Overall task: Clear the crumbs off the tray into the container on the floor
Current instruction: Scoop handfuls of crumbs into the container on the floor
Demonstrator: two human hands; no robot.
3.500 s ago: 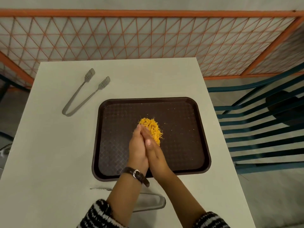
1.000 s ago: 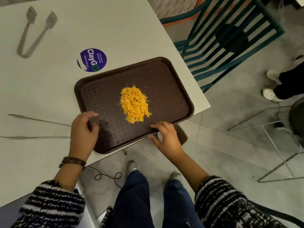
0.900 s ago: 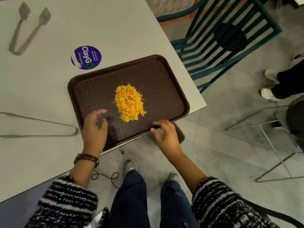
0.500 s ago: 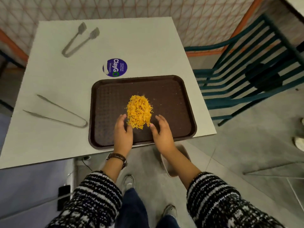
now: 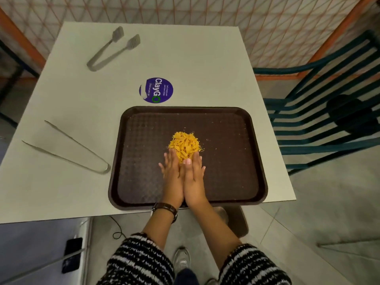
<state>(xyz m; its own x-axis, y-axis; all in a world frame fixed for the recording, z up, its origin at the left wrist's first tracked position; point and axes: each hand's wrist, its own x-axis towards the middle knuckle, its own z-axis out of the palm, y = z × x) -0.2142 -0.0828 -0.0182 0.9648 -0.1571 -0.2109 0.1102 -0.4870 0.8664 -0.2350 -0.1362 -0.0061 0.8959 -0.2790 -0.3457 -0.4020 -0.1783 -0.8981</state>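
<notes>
Two striped sleeves point(image 5: 141, 262) reach forward from the near edge of the picture, and below them a shoe point(image 5: 182, 258) stands on the grey floor. A brown container point(image 5: 236, 221) sits on that floor, partly hidden under the table's near edge and behind the right forearm. Above it, a dark brown tray point(image 5: 236, 171) lies at the tabletop's near right corner, its near rim at or just past the table edge. Both hands lie side by side on the tray, edges touching: the left hand point(image 5: 172, 177), with a watch point(image 5: 164, 208) on its wrist, and the right hand point(image 5: 194, 177), each with fingers straight and together, gripping nothing. Their fingertips meet the near side of a mound of orange-yellow crumbs point(image 5: 185, 145), flaky and heaped at the tray's middle, with a few pale specks scattered around. Slim tweezers point(image 5: 67, 149) lie near the left edge. Farther back are a round purple sticker point(image 5: 156, 90), then serving tongs point(image 5: 111, 50) toward the far left corner. A teal slatted chair point(image 5: 329, 112) stands right of the table.
</notes>
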